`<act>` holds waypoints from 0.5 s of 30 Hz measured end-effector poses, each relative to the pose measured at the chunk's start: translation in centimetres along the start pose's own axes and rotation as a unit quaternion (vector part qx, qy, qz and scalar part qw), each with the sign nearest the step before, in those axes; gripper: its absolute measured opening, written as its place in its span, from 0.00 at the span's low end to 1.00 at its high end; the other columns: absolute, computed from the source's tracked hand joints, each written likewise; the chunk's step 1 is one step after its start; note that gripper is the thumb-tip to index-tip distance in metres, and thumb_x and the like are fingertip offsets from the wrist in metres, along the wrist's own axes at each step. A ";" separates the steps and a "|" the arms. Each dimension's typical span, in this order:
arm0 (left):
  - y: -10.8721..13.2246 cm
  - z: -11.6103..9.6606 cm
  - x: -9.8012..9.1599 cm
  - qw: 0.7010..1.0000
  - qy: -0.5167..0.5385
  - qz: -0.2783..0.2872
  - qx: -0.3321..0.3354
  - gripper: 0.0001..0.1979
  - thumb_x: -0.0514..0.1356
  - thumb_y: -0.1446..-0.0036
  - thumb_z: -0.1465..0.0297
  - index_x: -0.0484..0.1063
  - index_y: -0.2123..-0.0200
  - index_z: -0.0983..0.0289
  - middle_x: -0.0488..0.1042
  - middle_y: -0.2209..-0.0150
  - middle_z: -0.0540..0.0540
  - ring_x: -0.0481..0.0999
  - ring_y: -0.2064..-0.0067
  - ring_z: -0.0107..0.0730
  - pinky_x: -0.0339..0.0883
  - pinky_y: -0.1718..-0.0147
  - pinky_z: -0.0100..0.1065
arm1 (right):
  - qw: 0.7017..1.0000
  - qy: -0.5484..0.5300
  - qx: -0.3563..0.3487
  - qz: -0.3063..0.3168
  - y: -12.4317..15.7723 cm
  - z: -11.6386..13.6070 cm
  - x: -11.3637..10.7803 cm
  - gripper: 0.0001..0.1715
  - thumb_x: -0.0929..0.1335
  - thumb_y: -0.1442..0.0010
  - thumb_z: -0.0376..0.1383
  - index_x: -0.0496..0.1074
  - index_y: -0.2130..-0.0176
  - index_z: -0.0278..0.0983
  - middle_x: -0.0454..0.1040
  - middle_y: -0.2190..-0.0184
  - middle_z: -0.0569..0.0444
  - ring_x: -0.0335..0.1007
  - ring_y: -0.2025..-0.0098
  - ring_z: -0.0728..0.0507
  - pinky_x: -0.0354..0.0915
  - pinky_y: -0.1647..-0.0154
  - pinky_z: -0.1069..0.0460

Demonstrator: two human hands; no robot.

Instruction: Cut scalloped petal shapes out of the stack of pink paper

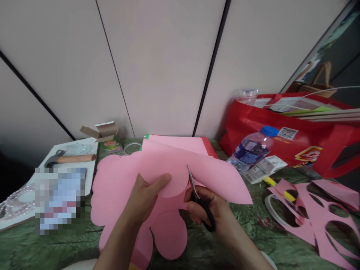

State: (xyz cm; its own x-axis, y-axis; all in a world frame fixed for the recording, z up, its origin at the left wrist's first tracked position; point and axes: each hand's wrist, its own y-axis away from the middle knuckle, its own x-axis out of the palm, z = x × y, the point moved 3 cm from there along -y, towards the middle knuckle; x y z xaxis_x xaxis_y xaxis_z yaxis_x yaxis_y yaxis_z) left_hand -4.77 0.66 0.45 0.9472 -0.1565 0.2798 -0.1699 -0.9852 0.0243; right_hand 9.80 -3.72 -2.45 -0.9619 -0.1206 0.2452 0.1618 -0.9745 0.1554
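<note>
My left hand (pixel 149 195) grips a sheet of pink paper (pixel 219 174), its thumb lying on top and its other fingers hidden underneath. In my right hand (pixel 206 208) is a pair of scissors (pixel 206 215) with black handles. Their blades meet the sheet along a curved cut edge, just right of a rounded part. The sheet's right side curls away past the blades. Below and to the left, several round pink paper pieces (pixel 171 236) lie overlapping on the green table (pixel 239 247).
At right lie pink paper scraps with round holes (pixel 309 210), a tape roll (pixel 277 212) and a water bottle (pixel 253 146) before a red bag (pixel 270 116). At left are a small green box (pixel 109 142), a wooden-handled hammer (pixel 73 158) and bead strings (pixel 19 198). A wall (pixel 157 67) rises behind.
</note>
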 end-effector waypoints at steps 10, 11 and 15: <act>0.5 0.3 2.1 0.992 0.129 0.009 -0.001 0.08 0.63 0.51 0.69 0.75 0.68 0.67 0.77 0.63 0.58 0.74 0.60 0.39 0.68 0.61 0.37 | 0.999 0.015 -0.035 -0.009 0.2 0.2 0.3 0.19 0.71 0.54 0.47 0.65 0.76 0.36 0.58 0.87 0.64 0.51 0.86 0.53 0.50 0.84 0.56; 0.6 0.4 2.4 0.990 0.137 0.022 0.003 0.07 0.63 0.51 0.69 0.75 0.68 0.66 0.77 0.63 0.58 0.74 0.60 0.39 0.68 0.60 0.37 | 0.999 0.003 -0.039 -0.006 0.2 0.0 0.3 0.19 0.71 0.54 0.48 0.65 0.76 0.36 0.58 0.87 0.64 0.51 0.86 0.53 0.50 0.84 0.56; 0.7 0.7 3.0 0.988 0.153 0.016 0.023 0.06 0.63 0.50 0.70 0.74 0.67 0.66 0.77 0.67 0.56 0.74 0.58 0.39 0.67 0.57 0.39 | 0.998 -0.024 -0.050 0.004 0.1 -0.4 0.3 0.19 0.70 0.51 0.48 0.64 0.76 0.37 0.56 0.88 0.65 0.50 0.87 0.54 0.50 0.84 0.55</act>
State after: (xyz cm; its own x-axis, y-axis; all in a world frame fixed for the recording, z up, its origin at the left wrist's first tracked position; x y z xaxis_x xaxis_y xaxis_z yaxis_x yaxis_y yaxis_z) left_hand -1.83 -0.59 0.64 0.8144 -0.1654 0.5563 -0.1784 -0.9835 -0.0313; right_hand 9.44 -3.89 -2.77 -0.9485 -0.1225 0.2921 0.1451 -0.9878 0.0570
